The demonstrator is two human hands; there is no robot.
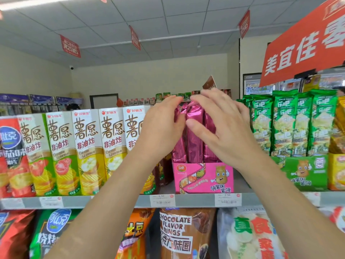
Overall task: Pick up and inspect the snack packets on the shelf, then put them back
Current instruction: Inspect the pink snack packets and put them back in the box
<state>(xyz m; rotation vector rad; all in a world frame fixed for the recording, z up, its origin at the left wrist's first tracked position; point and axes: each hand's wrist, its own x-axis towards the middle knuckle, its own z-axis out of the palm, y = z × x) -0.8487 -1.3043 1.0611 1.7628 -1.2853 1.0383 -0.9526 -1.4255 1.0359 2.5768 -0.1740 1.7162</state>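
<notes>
Glossy magenta foil snack packets stand upright in a pink carton, left hand and right hand curled over their crimped tops.

Grey shelf was stocked with tall white chip boxes at left, a pink display carton at centre, a green display carton at right. Price tags were clipped along its edge.

My one view: head camera, facing forward, slightly up at top shelf, close range; ceiling at 12 o'clock, lower shelf at 6.
</notes>
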